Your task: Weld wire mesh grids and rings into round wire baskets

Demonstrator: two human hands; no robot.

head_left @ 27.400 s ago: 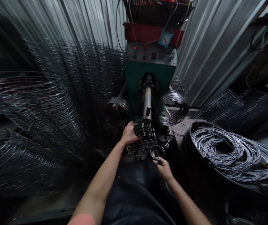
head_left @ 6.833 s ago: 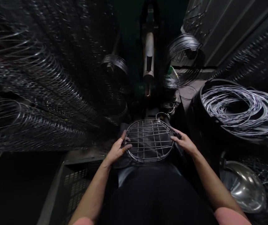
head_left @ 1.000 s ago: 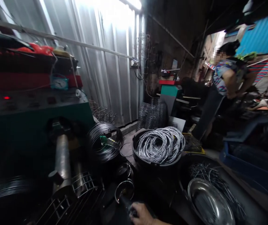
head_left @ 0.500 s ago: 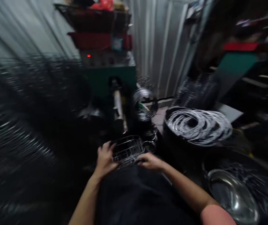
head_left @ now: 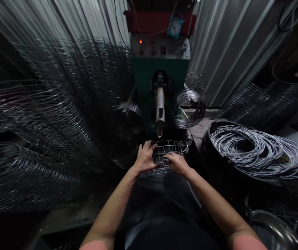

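Clearly, the far left is crowded with tall stacks of wire hoops [head_left: 68, 111], and a smaller wire roll [head_left: 130, 108] sits just beside the green machine [head_left: 162, 67]. Next comes the left hand [head_left: 146, 157], its thumb and fingers set apart and curled around the left end of a wire basket [head_left: 166, 147]. That basket is just above the dark apron [head_left: 159, 205], between the two hands and below the tip of the machine's metal arm [head_left: 160, 100] — whether basket and tip touch, I cannot tell. At the basket's right part is the right hand [head_left: 177, 162], fingers drawn together and pinching a small dark object [head_left: 166, 157], too small to make out. Beyond it, a wire coil [head_left: 189, 107] hangs beside the machine; then a black tub [head_left: 208, 139] holds loose loops of bright wire [head_left: 255, 149] — and a shiny metal bowl [head_left: 274, 222] lies at the lower right.
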